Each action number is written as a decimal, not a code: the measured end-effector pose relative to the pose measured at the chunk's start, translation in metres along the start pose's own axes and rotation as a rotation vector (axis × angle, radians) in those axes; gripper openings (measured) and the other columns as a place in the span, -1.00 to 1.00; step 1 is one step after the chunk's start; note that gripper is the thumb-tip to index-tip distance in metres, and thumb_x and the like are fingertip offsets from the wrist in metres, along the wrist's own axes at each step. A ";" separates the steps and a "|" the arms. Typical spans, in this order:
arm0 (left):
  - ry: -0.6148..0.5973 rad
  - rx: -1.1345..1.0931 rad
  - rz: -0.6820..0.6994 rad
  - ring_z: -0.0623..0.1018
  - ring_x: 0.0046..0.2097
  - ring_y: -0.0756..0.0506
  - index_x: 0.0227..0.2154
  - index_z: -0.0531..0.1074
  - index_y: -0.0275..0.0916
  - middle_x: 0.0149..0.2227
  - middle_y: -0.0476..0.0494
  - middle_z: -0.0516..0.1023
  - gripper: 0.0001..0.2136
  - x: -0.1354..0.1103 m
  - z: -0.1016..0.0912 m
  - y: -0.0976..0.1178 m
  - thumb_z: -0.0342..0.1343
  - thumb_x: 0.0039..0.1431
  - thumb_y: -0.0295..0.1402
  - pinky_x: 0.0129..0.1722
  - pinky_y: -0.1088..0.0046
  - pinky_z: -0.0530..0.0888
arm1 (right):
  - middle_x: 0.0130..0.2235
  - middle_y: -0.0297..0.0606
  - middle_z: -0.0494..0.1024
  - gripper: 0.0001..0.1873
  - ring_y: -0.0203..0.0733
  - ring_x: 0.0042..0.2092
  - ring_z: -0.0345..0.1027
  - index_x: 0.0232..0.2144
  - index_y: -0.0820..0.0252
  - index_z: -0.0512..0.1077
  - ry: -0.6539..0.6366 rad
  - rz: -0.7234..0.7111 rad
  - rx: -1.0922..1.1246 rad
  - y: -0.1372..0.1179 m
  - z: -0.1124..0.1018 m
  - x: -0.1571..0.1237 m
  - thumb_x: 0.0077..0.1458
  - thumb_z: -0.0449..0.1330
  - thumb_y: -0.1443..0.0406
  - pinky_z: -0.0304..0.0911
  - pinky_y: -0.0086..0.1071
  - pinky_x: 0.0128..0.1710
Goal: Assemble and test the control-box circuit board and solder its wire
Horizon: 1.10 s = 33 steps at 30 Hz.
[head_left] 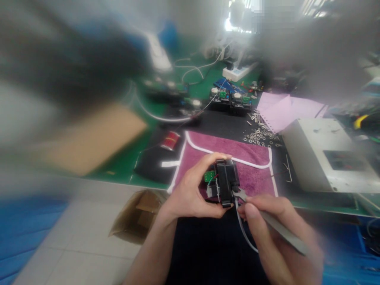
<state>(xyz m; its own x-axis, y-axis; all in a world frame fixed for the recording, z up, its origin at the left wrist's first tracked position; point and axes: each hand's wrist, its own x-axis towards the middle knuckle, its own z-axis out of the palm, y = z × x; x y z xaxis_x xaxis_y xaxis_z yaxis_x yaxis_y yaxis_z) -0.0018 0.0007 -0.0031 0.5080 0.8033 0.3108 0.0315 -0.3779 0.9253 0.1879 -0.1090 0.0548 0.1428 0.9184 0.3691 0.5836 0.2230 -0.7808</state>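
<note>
My left hand is closed around a black electronic module, thumb along its lower edge and fingers over the top. A green terminal block and thin coloured wires show on the module's left side. In my right hand is a metal open-end wrench. The wrench's forked end meets the module's lower right side, where a grey cable comes out and hangs down. Whether the jaws sit around the cable fitting or only touch it, I cannot tell. Beneath the hands lies a purple cloth with white edging.
Several similar modules stand at the back on a black mat. Loose washers and pins lie beside pink paper. A pale metal box stands right, a red wire spool left. A cardboard box is on the floor.
</note>
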 end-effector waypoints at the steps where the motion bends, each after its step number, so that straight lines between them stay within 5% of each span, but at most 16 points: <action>1: -0.002 -0.004 0.005 0.50 0.32 -0.36 0.35 0.28 -0.04 0.33 -0.20 0.44 -0.04 0.000 0.000 -0.001 0.51 -0.19 -0.41 0.36 0.15 0.44 | -0.25 -0.40 0.68 -0.91 -0.37 -0.28 0.59 -0.12 0.08 0.54 -0.026 -0.055 -0.042 0.000 -0.001 0.001 0.33 0.30 0.34 0.45 -0.52 -0.17; 7: -0.011 -0.014 0.025 0.48 0.34 -0.36 0.36 0.28 -0.03 0.34 -0.20 0.44 -0.02 -0.001 -0.002 -0.003 0.51 -0.20 -0.43 0.37 0.14 0.43 | -0.21 -0.39 0.69 -0.89 -0.37 -0.24 0.61 -0.08 0.10 0.51 -0.154 -0.164 -0.099 0.004 -0.006 0.008 0.36 0.29 0.35 0.45 -0.54 -0.20; 14: -0.011 -0.014 0.046 0.49 0.34 -0.37 0.37 0.26 -0.04 0.35 -0.22 0.44 -0.02 0.000 -0.001 -0.004 0.52 -0.18 -0.41 0.40 0.07 0.41 | -0.26 -0.48 0.64 -0.86 -0.44 -0.29 0.57 -0.08 0.01 0.51 -0.132 0.005 0.067 0.008 -0.004 0.007 0.39 0.26 0.38 0.43 -0.60 -0.23; 21: -0.018 0.011 0.043 0.51 0.33 -0.35 0.36 0.27 -0.06 0.34 -0.22 0.45 -0.04 0.001 -0.002 -0.003 0.52 -0.16 -0.39 0.38 0.11 0.44 | -0.25 -0.45 0.66 -0.87 -0.41 -0.28 0.56 -0.11 0.02 0.56 -0.095 0.018 0.098 0.006 -0.002 0.007 0.36 0.30 0.38 0.45 -0.57 -0.17; 28: -0.027 -0.002 0.054 0.50 0.35 -0.37 0.38 0.24 -0.02 0.38 -0.22 0.42 0.00 0.001 -0.003 -0.003 0.57 -0.16 -0.33 0.42 0.09 0.39 | -0.40 -0.35 0.63 -0.81 -0.29 -0.45 0.52 -0.26 0.13 0.53 -0.109 0.472 0.780 0.026 0.008 0.015 0.44 0.21 0.23 0.45 -0.45 -0.45; 33: -0.024 -0.012 0.055 0.49 0.35 -0.38 0.36 0.27 -0.02 0.35 -0.22 0.44 -0.03 0.002 -0.003 -0.002 0.56 -0.16 -0.34 0.40 0.08 0.41 | -0.44 -0.31 0.62 -0.79 -0.27 -0.49 0.48 -0.30 0.19 0.52 -0.125 0.464 0.880 0.033 0.007 0.022 0.42 0.23 0.24 0.41 -0.46 -0.53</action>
<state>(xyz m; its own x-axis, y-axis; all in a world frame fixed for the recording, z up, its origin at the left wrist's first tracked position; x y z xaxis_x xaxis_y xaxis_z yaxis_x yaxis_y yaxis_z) -0.0032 0.0041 -0.0038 0.5291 0.7701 0.3563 -0.0074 -0.4157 0.9095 0.2048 -0.0789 0.0338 0.0922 0.9923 -0.0828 -0.3146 -0.0499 -0.9479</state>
